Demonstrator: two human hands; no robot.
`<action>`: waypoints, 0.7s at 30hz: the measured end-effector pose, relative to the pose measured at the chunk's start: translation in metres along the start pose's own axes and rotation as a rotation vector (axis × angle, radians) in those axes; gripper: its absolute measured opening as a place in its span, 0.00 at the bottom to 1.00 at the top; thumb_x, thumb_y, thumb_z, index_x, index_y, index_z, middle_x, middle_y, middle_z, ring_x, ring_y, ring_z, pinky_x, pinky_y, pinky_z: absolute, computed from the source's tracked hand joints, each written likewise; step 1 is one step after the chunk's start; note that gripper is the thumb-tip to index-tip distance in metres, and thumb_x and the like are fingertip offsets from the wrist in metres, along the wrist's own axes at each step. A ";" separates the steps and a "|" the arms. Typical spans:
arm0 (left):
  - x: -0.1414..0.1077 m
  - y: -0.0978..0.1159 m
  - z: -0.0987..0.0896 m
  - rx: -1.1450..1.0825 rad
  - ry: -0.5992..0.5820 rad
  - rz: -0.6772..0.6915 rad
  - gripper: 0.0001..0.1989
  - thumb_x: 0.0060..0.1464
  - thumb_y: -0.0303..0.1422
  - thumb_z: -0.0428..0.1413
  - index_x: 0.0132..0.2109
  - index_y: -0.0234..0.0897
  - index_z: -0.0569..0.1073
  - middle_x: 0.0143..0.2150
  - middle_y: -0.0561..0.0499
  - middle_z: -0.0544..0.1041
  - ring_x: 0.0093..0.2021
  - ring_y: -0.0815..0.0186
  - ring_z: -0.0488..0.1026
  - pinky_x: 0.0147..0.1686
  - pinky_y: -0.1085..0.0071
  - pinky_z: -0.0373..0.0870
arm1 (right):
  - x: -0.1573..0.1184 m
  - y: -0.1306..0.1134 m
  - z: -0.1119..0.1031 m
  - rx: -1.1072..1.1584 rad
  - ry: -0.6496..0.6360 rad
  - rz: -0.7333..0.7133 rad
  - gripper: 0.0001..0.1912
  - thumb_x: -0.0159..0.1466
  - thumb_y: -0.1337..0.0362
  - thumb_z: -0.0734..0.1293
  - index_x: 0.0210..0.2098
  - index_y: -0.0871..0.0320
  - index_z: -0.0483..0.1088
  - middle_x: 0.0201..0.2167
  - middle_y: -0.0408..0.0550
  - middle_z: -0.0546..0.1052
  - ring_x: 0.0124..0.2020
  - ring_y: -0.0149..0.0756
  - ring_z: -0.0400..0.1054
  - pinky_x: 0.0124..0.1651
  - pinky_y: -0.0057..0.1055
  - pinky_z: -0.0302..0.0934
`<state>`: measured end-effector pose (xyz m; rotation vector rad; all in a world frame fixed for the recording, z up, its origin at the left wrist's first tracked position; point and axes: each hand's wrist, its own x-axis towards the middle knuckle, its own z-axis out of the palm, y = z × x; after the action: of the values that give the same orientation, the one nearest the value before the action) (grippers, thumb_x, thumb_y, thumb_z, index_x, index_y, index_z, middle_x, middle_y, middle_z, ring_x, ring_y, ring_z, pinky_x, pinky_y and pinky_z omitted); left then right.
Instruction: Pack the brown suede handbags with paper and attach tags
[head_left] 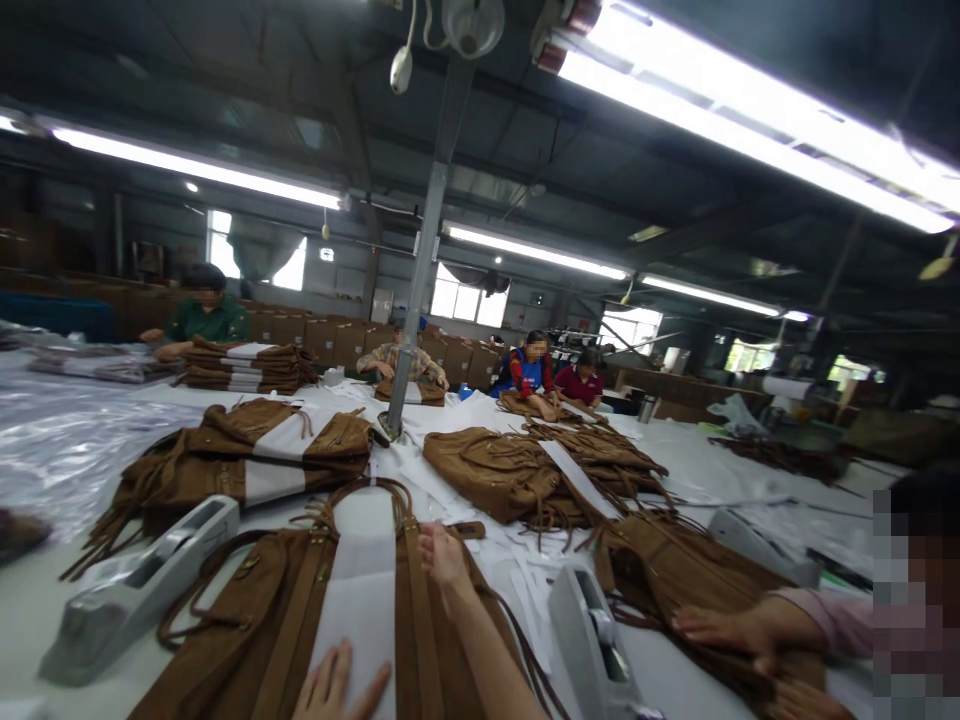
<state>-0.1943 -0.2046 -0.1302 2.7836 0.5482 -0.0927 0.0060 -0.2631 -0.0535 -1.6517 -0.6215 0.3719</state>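
A brown bag (pixel 285 580) with straps and fringe-like cords lies in front of me. A white paper strip (pixel 356 580) runs down its middle. My left hand (pixel 337 685) rests on the lower part of the strip, fingers spread flat. At the bag's upper right, beside a brown strap (pixel 420 600), is my right hand (pixel 446 565). Its fingers are curled together; what they hold, if anything, does not show clearly. Grey tape dispensers stand on both sides of the bag, one at left (pixel 142 590) and another at right (pixel 596 640).
Stacked brown bags with white bands lie at left (pixel 240 455) and ahead (pixel 510 470). A metal post (pixel 420 300) rises from the table. At right, a co-worker's hands rest on another bag (pixel 697 560). Clear plastic (pixel 75 430) covers the left side. Several people work farther back.
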 end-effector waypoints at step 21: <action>-0.008 -0.025 0.062 0.195 0.271 0.123 0.26 0.57 0.40 0.45 0.63 0.55 0.57 0.65 0.46 0.62 0.66 0.43 0.51 0.59 0.48 0.52 | -0.176 0.037 -0.263 -0.362 0.529 0.340 0.20 0.51 0.51 0.65 0.15 0.61 0.69 0.11 0.39 0.58 0.18 0.27 0.52 0.23 0.26 0.45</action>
<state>-0.2111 -0.2048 -0.1954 3.0348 0.4496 0.2768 0.0218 -0.5815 -0.0613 -2.1037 -0.0026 0.0499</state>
